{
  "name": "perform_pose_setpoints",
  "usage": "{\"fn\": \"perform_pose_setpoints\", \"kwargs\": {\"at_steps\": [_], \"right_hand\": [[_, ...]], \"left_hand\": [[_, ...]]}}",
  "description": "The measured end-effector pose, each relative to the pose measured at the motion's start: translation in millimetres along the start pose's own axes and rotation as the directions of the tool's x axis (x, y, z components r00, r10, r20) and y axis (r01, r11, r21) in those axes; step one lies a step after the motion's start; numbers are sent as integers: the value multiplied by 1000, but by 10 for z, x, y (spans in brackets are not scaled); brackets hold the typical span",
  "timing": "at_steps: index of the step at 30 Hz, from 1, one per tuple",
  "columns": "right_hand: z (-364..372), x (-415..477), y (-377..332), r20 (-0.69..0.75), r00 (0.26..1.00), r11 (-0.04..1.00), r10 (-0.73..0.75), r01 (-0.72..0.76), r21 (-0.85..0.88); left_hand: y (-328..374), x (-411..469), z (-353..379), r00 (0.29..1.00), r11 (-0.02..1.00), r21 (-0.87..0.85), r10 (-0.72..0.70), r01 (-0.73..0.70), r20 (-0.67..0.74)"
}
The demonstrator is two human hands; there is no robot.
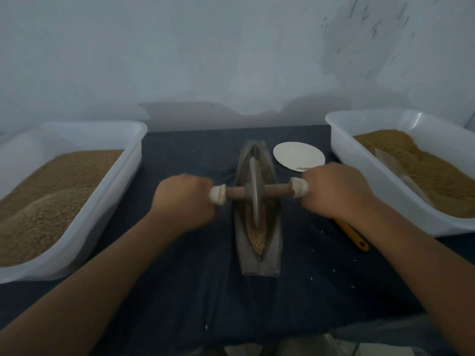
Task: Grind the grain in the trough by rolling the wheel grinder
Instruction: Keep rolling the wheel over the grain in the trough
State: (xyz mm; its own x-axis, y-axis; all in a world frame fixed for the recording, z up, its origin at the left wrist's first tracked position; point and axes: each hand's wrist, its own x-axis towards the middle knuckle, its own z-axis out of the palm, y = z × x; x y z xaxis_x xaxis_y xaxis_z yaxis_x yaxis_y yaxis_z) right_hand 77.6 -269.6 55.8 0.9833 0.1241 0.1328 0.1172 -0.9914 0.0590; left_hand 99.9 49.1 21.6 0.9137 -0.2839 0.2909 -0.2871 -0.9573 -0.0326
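Observation:
A narrow boat-shaped grey trough lies lengthwise on the dark cloth in the middle. Brown grain fills its groove, most of it toward the near end. The wheel grinder stands upright in the groove about midway along, its wooden axle crossing the trough. My left hand grips the white-capped left end of the axle. My right hand grips the white-capped right end. Both fists are curled round the handles.
A white tub of grain stands at the left, and another white tub with grain and a scoop at the right. A white plate lies behind the right hand. A yellow-handled tool lies under my right forearm.

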Motion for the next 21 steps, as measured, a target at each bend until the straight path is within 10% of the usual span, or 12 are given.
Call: {"fn": "perform_pose_setpoints", "kwargs": {"at_steps": [4, 13, 21], "right_hand": [[6, -257, -1, 0, 999, 999, -34, 34, -15], [101, 572, 10, -10, 979, 978, 202, -201, 57], [45, -256, 3, -64, 998, 999, -29, 26, -41]], "left_hand": [[-47, -356, -34, 986, 995, 48, 95, -89, -137], [100, 905, -192, 996, 998, 19, -58, 57, 64], [-26, -304, -68, 1000, 1000, -16, 20, -20, -6]]}}
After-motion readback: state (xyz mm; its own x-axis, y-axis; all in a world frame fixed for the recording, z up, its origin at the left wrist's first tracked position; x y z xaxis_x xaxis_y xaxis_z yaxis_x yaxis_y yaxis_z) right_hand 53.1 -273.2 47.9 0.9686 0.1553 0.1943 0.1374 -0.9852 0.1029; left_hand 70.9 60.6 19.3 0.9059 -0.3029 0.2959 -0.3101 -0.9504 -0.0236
